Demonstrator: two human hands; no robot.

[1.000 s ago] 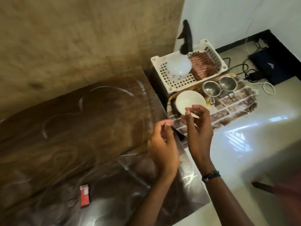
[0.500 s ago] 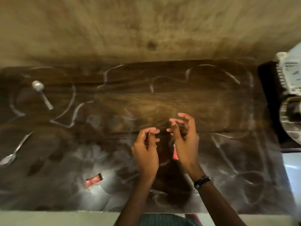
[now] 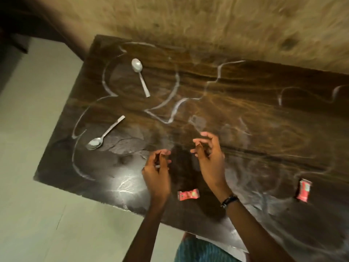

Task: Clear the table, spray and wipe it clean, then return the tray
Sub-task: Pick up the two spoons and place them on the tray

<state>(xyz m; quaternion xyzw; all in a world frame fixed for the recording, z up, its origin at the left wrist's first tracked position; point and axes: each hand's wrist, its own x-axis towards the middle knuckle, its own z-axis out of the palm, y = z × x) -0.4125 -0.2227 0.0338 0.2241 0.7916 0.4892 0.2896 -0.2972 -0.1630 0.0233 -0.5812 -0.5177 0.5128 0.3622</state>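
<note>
Four loose items remain on the table (image 3: 245,103): two spoons (image 3: 140,75) (image 3: 105,133) far left, two red sachets (image 3: 188,194) (image 3: 303,190) near the front edge. Left hand (image 3: 156,171) and right hand (image 3: 210,157) hover loosely curled, holding nothing. Recommend collecting the sachets first, then the spoons; tray not in view.

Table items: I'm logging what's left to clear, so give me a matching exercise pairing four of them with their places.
Things:
1. spoon, bowl toward the wall
2. spoon, bowl toward the person
3. red packet
4. second red packet

Places:
A. between the wrists, near edge
B. far right, near edge
C. left end, far side
D. left end, nearer side

Pairs: 1-C, 2-D, 3-A, 4-B
</note>
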